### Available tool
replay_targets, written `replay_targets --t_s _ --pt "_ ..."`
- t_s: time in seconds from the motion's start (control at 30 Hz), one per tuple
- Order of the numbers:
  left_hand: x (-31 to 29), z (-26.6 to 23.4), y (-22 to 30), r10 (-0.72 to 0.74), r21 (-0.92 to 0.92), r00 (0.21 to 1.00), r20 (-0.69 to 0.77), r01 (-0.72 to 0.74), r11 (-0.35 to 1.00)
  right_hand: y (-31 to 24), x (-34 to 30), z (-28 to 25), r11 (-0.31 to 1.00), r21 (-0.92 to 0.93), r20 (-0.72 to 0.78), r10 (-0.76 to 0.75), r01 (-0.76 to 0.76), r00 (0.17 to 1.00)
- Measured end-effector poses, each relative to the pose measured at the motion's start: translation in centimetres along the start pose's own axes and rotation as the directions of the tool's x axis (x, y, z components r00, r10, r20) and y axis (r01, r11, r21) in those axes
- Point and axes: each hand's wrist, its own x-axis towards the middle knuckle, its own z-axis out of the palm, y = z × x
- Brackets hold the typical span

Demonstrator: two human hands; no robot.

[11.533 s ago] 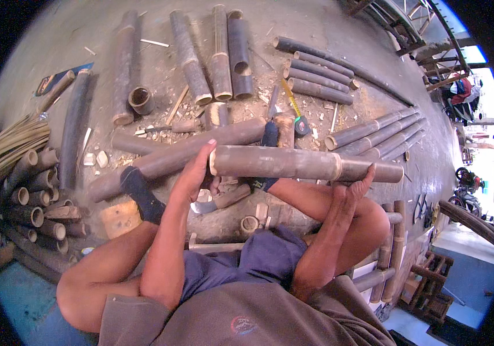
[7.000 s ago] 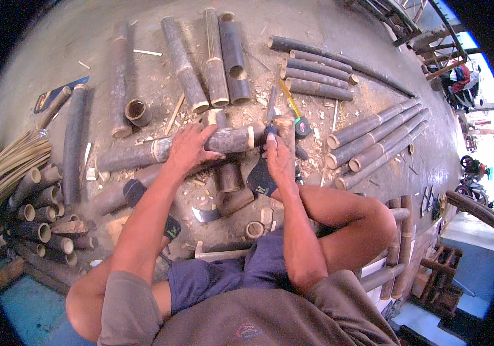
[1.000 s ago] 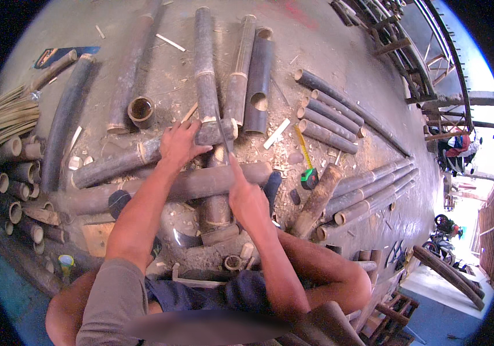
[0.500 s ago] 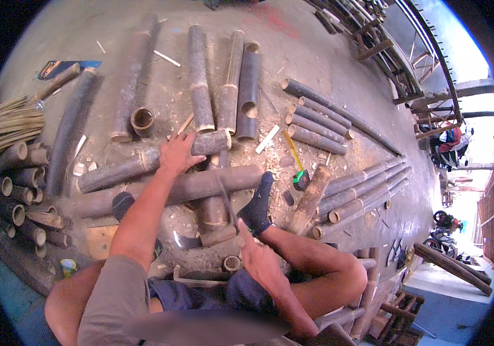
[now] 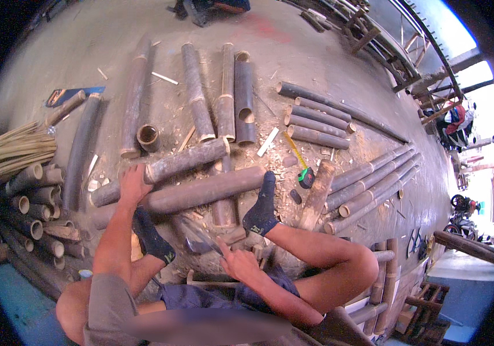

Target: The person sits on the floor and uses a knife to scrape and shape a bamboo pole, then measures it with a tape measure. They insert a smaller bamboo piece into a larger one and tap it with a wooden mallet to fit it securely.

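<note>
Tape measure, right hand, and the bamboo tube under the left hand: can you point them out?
Tape measure (image 5: 306, 178): head view, on its green and black case.
Right hand (image 5: 240, 265): head view, middle of the hand.
Bamboo tube (image 5: 188, 160): head view, on its side, right of the left hand (image 5: 135, 183).

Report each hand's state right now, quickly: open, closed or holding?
Left hand: on a bamboo tube, grip cannot be told.
Right hand: closed, holding a long-bladed tool.
</note>
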Motion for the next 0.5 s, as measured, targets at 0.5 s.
replay_targets --t_s 0.5 --pt "1.8 -14.6 12.1 -0.125 -0.573 0.894 -0.430 -0.163 0.803 1.0 1.4 6.1 0.972 -0.209 -0.122 -0.132 0.105 0.984"
